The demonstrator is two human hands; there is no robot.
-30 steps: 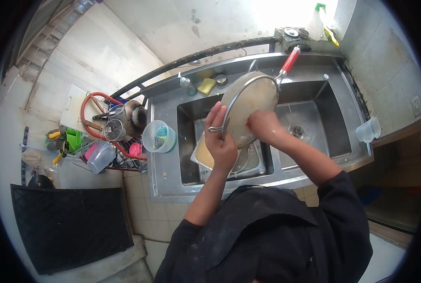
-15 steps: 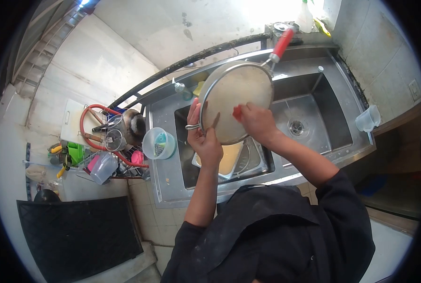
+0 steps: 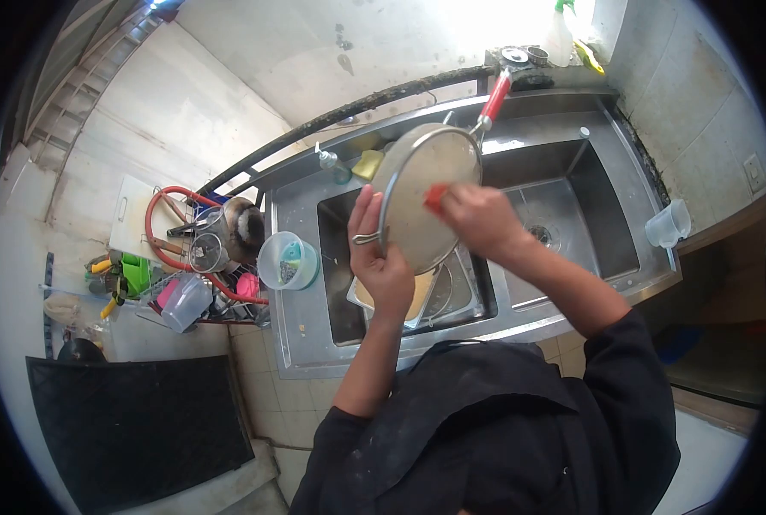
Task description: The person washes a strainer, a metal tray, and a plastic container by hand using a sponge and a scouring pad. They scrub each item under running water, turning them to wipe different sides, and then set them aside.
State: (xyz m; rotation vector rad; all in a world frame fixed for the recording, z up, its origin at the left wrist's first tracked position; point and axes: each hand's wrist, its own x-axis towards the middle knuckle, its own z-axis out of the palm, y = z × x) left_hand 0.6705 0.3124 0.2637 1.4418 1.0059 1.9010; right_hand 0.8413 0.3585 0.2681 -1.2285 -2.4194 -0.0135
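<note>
A large round strainer (image 3: 430,206) with a red handle (image 3: 496,99) is held tilted over the left sink basin. My left hand (image 3: 381,270) grips its rim beside the wire hook, thumb on the near side and fingers behind. Pinched in my right hand (image 3: 486,223) is a small red scrubbing pad (image 3: 437,200), close against the strainer's face; its exact kind is partly hidden by my fingers. Beneath the strainer, a metal pan (image 3: 456,296) and a tray with yellowish contents (image 3: 417,300) sit in the basin.
On the left counter stands a clear tub (image 3: 282,262) with scrubbers in it. Behind are a soap bottle (image 3: 334,166) and a yellow sponge (image 3: 367,164). A dish rack (image 3: 216,292) is piled with kitchenware. The right basin (image 3: 572,232) has a drain; a plastic jug (image 3: 668,223) hangs over the edge.
The strainer has turned more edge-on, with its handle swinging down and slightly left. My right hand and the red pad have shifted a little up and to the right.
</note>
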